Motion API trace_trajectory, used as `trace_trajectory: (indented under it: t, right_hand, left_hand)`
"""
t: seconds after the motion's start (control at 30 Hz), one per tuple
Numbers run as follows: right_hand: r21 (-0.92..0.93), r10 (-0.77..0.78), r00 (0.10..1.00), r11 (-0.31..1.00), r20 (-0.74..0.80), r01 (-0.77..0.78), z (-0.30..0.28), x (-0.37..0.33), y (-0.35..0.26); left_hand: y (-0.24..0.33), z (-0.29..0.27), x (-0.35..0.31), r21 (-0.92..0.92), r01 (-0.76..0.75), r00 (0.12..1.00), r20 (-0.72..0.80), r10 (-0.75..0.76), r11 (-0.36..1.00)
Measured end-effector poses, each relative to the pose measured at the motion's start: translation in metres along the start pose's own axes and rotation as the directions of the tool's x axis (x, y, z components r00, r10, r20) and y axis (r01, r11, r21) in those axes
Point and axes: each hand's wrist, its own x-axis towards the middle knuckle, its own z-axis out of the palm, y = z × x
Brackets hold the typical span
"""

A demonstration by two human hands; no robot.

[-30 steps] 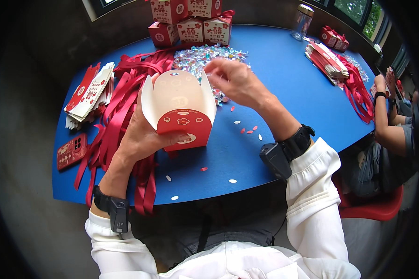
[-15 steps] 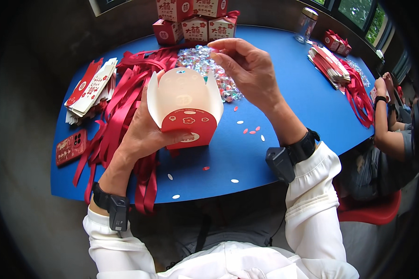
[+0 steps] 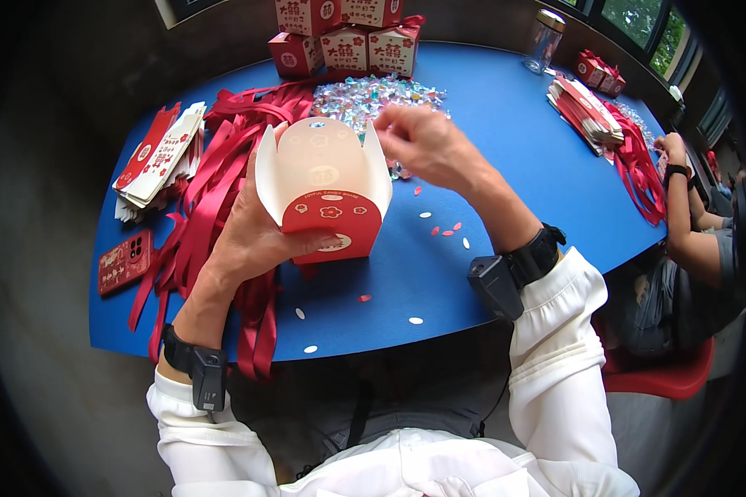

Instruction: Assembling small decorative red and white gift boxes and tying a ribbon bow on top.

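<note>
My left hand (image 3: 253, 224) is closed around the lower left side of a red paper gift box (image 3: 333, 232). The box stands with its top flaps up, showing a cream inside; its inner bottom is hidden. My right hand (image 3: 429, 149) is just beyond the box's right flap, with fingers curled together. Their tips are partly blurred, and what they hold, if anything, cannot be made out. Behind both hands lies a heap of shiny, clear iridescent gem-like pieces (image 3: 373, 95). Beside my left hand, a bundle of dark red ribbons (image 3: 215, 215) spreads over the blue table (image 3: 489, 99).
Finished-looking gift boxes (image 3: 346, 51) are stacked at the back. Flat folded boxes (image 3: 159, 161) and a red phone (image 3: 125, 262) lie at the left. A glass jar (image 3: 544, 41), more flat boxes (image 3: 586, 112) and ribbons (image 3: 634, 182) sit at the right, by another person's arm (image 3: 690, 224).
My right hand has dropped lower and nearer, from over the heap to the box's right flap, its fingers curling in. My left hand keeps the box almost in place.
</note>
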Motion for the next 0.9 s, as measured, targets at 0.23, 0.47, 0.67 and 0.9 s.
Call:
trace_trajectory:
  t: [0.23,0.47,0.67,0.9]
  right_hand:
    - [-0.396,0.033,0.972,0.916,0.234,0.064,0.026,-0.006,0.022]
    - [-0.244,0.048,0.999,0.968,-0.022,-0.052,-0.001,-0.001,0.009]
    - [-0.468,0.091,0.99,0.883,0.106,-0.031,-0.027,-0.005,0.027]
    - [-0.486,0.132,0.923,0.872,0.361,0.065,-0.019,-0.006,0.03]
  left_hand:
    - [-0.003,-0.004,-0.001,0.042,-0.032,0.999,0.004,0.031,0.999]
    - [-0.004,-0.002,-0.002,0.009,-0.064,0.998,-0.002,0.064,0.998]
    - [-0.001,-0.002,-0.002,0.02,-0.026,1.0,0.006,0.025,0.999]
    - [0.0,-0.002,0.0,0.017,-0.008,1.0,0.005,0.008,1.0]
